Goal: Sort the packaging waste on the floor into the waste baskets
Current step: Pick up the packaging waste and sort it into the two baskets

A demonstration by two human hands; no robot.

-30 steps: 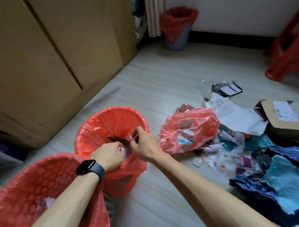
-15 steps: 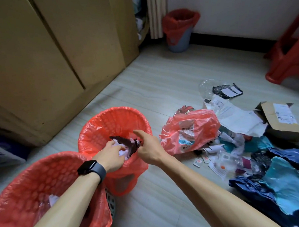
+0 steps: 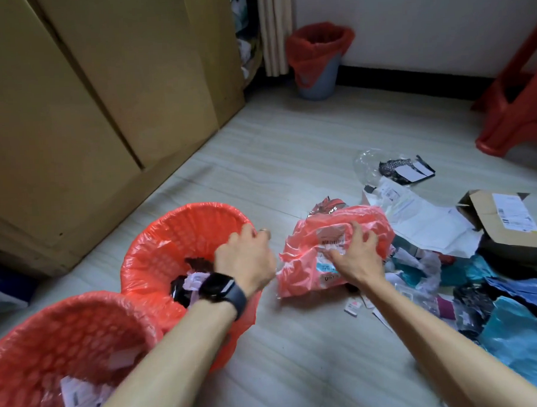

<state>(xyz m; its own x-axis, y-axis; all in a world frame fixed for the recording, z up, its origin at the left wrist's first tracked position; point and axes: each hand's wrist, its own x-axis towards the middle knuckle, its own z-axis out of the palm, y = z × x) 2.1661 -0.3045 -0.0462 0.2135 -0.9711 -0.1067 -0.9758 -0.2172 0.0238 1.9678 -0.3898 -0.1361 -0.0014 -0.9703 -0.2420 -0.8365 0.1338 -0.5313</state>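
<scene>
The nearest basket [image 3: 51, 336] holds paper scraps; over the next basket [image 3: 170, 238] hovers the left hand [image 3: 248, 259] (watch [image 3: 221, 290] on wrist) — blurred, its grip impossible to tell; the right hand [image 3: 355, 258], fingers spread, presses a red plastic bag [image 3: 307, 272] on the floor [image 3: 298, 356], beside the waste pile [image 3: 426, 264]; beyond — a cardboard box [image 3: 502, 224], a lined bin [image 3: 319, 56].

2 forearms in view, both bare right down to the frame's bottom edge. On the left wrist there's a smartwatch [image 3: 218, 287]: glossy black face, rounded-rectangle shape, on a dark grey-blue band [image 3: 239, 298]. The left hand [image 3: 245, 259] shows what looks like 1 thin ring [image 3: 263, 230], blurred. The right hand [image 3: 355, 258] is blurred too.
</scene>
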